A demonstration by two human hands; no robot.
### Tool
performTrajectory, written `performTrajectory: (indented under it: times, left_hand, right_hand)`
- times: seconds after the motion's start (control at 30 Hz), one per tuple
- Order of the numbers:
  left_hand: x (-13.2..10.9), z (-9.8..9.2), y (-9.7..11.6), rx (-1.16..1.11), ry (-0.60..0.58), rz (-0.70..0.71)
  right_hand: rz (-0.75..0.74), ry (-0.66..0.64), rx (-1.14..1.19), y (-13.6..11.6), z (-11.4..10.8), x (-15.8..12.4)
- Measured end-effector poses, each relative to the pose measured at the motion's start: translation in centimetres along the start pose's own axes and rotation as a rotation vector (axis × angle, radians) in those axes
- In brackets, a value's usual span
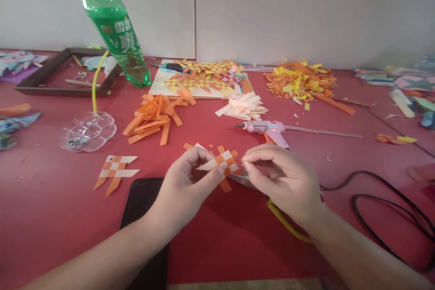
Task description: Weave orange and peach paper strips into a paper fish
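Observation:
Between the thumb and fingers of my left hand (192,176) is a woven orange and cream paper piece (226,161), with strip ends sticking out. Close to its right edge, my right hand (280,174) has its thumb and index finger pinched together; what they hold, if anything, is too small to tell. Part of a tool with yellow handles (288,224) shows beneath my right hand. A finished-looking woven paper fish (115,172) lies flat on the left. Behind my hands are orange strips (154,118), cream strips (244,106) and a pink glue gun (268,130).
A green bottle (118,31) stands at the back left beside a dark frame (57,92). Near it is a clear flower-shaped dish (102,133). A black phone (142,208) lies under my left forearm. Paper scraps (301,80) are heaped behind; a black cable (384,186) curls at right.

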State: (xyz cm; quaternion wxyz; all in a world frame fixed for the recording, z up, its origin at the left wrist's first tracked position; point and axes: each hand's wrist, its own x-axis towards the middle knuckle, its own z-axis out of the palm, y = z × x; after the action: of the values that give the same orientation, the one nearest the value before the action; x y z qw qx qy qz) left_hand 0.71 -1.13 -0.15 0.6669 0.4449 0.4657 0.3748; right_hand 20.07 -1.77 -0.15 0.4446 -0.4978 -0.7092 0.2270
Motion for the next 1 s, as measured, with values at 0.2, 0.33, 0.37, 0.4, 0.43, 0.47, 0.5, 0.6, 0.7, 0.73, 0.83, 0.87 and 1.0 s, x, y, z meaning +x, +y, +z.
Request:
performTrajectory:
  times: [0.2, 0.33, 0.37, 0.4, 0.43, 0.47, 0.5, 0.6, 0.7, 0.73, 0.83, 0.87, 1.0]
  left_hand:
    - [0.09, -0.12, -0.07, 0.046, 0.003, -0.001]
    - [0.11, -0.10, 0.06, 0.080, 0.024, 0.001]
    - [0.12, -0.08, 0.10, 0.089, 0.024, -0.002]
    - [0.13, -0.05, 0.12, 0.093, 0.019, 0.005]
    - [0.15, -0.03, 0.14, 0.097, 0.015, 0.006]
    - [0.16, 0.00, 0.15, 0.101, 0.010, 0.009]
    - [0.17, 0.03, 0.15, 0.106, 0.007, 0.011]
    - [0.16, 0.14, 0.13, 0.114, 0.003, 0.008]
    - [0.11, 0.17, 0.09, 0.112, -0.001, 0.011]
    - [0.10, 0.16, 0.07, 0.112, -0.001, 0.011]
    - [0.10, 0.09, 0.03, 0.107, 0.001, 0.009]
    - [0.12, 0.07, 0.03, 0.104, 0.002, 0.008]
    - [0.22, 0.08, 0.08, 0.088, 0.003, 0.005]
  right_hand:
    - [-0.041, 0.010, -0.092, 0.40, 0.25, 0.01]
    - [-0.100, -0.019, -0.082, 0.58, 0.25, -0.09]
    - [-0.118, -0.018, -0.086, 0.56, 0.24, -0.15]
    - [-0.124, -0.012, -0.092, 0.52, 0.23, -0.24]
    - [-0.117, 0.002, -0.097, 0.47, 0.21, -0.33]
    - [-0.103, 0.019, -0.104, 0.41, 0.20, -0.41]
    - [-0.099, 0.033, -0.114, 0.34, 0.19, -0.48]
    - [-0.156, 0.038, -0.166, 0.06, 0.21, -0.55]
    - [-0.207, 0.024, -0.196, -0.21, 0.37, -0.48]
    - [-0.203, 0.029, -0.197, -0.25, 0.43, -0.47]
    - [-0.200, 0.034, -0.196, -0.22, 0.52, -0.50]
    - [-0.201, 0.038, -0.194, -0.16, 0.49, -0.52]
    - [-0.196, 0.054, -0.205, 0.03, 0.34, -0.58]
